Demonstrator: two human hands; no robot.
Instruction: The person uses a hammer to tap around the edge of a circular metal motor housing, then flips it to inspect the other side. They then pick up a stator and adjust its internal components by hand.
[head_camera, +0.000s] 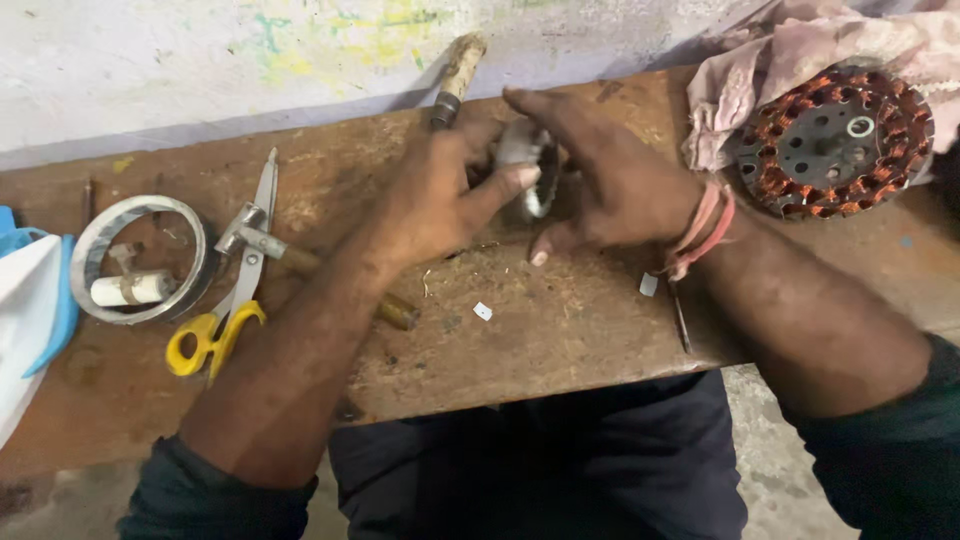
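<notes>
Tabletop (560, 340) of worn brown wood carries a round copper-wound stator (833, 140) at its far right corner. Near the far edge's middle, left hand (440, 195) and right hand (600, 180) curl their fingers (500, 183) around a small silvery metal part (528, 165); yellow-handled scissors (232, 290) lie towards the left edge.

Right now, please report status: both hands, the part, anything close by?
Left hand and right hand both grip small metal part. Scissors lie left, apart. Copper-wound stator lies right, on cloth.
</notes>
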